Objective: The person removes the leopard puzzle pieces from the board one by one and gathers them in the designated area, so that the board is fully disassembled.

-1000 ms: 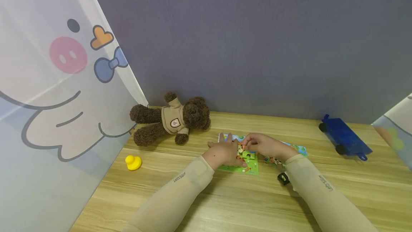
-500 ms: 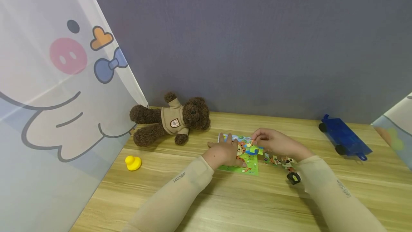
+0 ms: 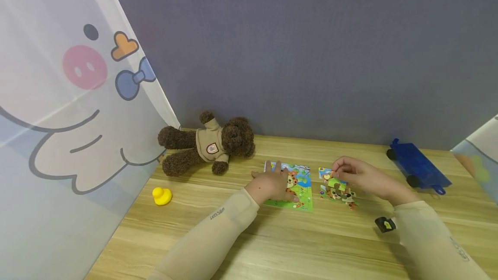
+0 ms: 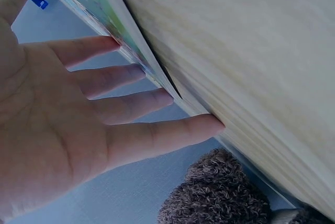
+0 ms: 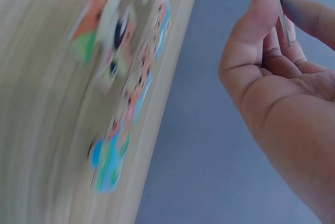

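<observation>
In the head view my left hand (image 3: 270, 185) rests on a colourful picture puzzle (image 3: 305, 193), its fingers straight and spread, covering the left part of the picture. The left wrist view has the straight fingertips touching the board's surface. Between thumb and fingers, my right hand (image 3: 359, 176) pinches a mostly green puzzle piece (image 3: 336, 184), raised above the table to the right of the board. Edge-on, that thin piece shows in the right wrist view. Beneath it lie several loose puzzle pieces (image 3: 351, 200) with animal pictures, partly hidden by the hand and the held piece.
A brown teddy bear (image 3: 212, 142) lies at the back left, with a yellow rubber duck (image 3: 161, 195) in front of it. A blue toy cart (image 3: 417, 167) with black wheels stands at the back right. A grey wall (image 3: 311, 55) closes off the table's back.
My right hand has moved right, away from the board, carrying the green puzzle piece over the loose pieces. More of the board is uncovered. My left hand has stayed in place.
</observation>
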`<state>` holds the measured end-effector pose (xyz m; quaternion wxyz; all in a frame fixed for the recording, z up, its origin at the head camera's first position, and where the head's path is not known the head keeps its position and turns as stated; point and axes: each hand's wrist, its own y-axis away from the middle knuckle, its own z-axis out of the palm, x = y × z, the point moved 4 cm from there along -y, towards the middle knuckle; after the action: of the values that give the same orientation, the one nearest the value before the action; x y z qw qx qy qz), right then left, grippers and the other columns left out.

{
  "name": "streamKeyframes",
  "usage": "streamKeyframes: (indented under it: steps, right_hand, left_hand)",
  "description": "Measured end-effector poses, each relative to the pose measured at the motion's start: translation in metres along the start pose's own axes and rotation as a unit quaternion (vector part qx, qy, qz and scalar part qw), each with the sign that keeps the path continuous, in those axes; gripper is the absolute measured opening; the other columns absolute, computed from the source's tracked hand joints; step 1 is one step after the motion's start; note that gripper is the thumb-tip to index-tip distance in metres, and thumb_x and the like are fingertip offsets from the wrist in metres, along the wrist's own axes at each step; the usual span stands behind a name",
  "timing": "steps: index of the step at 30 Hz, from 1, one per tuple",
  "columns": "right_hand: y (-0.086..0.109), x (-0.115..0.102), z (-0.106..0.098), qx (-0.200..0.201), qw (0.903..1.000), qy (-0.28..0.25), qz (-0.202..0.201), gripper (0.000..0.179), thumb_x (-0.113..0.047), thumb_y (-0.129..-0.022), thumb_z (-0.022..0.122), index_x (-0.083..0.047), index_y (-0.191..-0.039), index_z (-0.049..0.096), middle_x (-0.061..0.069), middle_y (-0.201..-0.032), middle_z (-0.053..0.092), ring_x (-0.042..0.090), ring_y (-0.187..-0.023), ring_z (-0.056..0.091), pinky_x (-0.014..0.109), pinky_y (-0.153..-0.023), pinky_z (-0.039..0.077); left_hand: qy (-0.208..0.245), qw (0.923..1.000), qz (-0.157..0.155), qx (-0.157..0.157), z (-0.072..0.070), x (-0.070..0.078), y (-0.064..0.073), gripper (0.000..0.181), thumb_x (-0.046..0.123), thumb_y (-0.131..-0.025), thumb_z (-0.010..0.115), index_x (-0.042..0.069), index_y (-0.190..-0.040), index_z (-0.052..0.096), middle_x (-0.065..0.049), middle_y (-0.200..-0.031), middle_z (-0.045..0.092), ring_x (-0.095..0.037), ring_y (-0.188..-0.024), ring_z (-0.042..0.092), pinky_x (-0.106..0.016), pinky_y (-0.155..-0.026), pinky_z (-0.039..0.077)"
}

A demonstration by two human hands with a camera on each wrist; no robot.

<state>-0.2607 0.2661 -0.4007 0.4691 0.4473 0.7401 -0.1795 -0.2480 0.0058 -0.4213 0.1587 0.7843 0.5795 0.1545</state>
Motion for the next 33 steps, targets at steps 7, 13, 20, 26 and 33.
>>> streamKeyframes:
  steps: [7,13,20,26,33]
  right_hand:
    - [0.029,0.018,-0.017,0.022,0.9991,0.025,0.025,0.03,-0.03,-0.113,0.056,-0.005,-0.128,0.056,0.01,-0.118,0.067,0.019,-0.096,0.065,0.035,-0.076,0.057]
    - [0.045,0.035,-0.029,0.031,0.9985,0.045,0.01,0.023,-0.023,-0.114,0.054,-0.004,-0.126,0.057,0.005,-0.115,0.069,0.015,-0.095,0.067,0.032,-0.074,0.059]
    - [0.054,0.061,-0.035,-0.004,0.997,0.075,-0.016,0.015,-0.011,-0.113,0.052,0.0,-0.121,0.06,-0.003,-0.102,0.066,0.01,-0.083,0.061,0.028,-0.063,0.052]
    - [0.056,0.073,-0.032,-0.032,0.9967,0.073,-0.012,0.014,-0.008,-0.112,0.053,0.002,-0.119,0.059,-0.001,-0.1,0.066,0.012,-0.078,0.059,0.027,-0.058,0.05]
    - [0.053,0.072,-0.029,-0.011,0.9951,0.093,-0.032,0.01,-0.005,-0.11,0.055,0.001,-0.114,0.061,-0.002,-0.1,0.067,0.006,-0.083,0.06,0.025,-0.063,0.051]
  left_hand:
    - [-0.004,1.0,0.002,-0.003,0.001,0.002,-0.001,0.104,0.079,-0.093,0.059,0.024,-0.173,0.022,-0.004,-0.183,0.008,-0.04,-0.17,0.008,-0.077,-0.121,0.035]
    - [0.003,1.0,0.008,0.002,0.0,0.0,-0.001,0.104,0.079,-0.093,0.06,0.022,-0.173,0.023,-0.005,-0.183,0.009,-0.041,-0.17,0.008,-0.078,-0.12,0.036]
    - [0.008,0.9999,0.01,0.004,0.0,-0.001,-0.002,0.105,0.078,-0.093,0.061,0.022,-0.173,0.024,-0.006,-0.183,0.009,-0.041,-0.17,0.008,-0.078,-0.12,0.036]
    - [0.003,0.9999,0.01,0.002,0.002,-0.001,-0.004,0.105,0.079,-0.093,0.06,0.022,-0.173,0.022,-0.006,-0.183,0.008,-0.041,-0.169,0.008,-0.079,-0.12,0.035]
    - [0.003,0.9999,0.011,0.0,0.002,-0.001,-0.004,0.105,0.08,-0.094,0.058,0.022,-0.173,0.022,-0.006,-0.183,0.007,-0.042,-0.169,0.007,-0.079,-0.12,0.036]
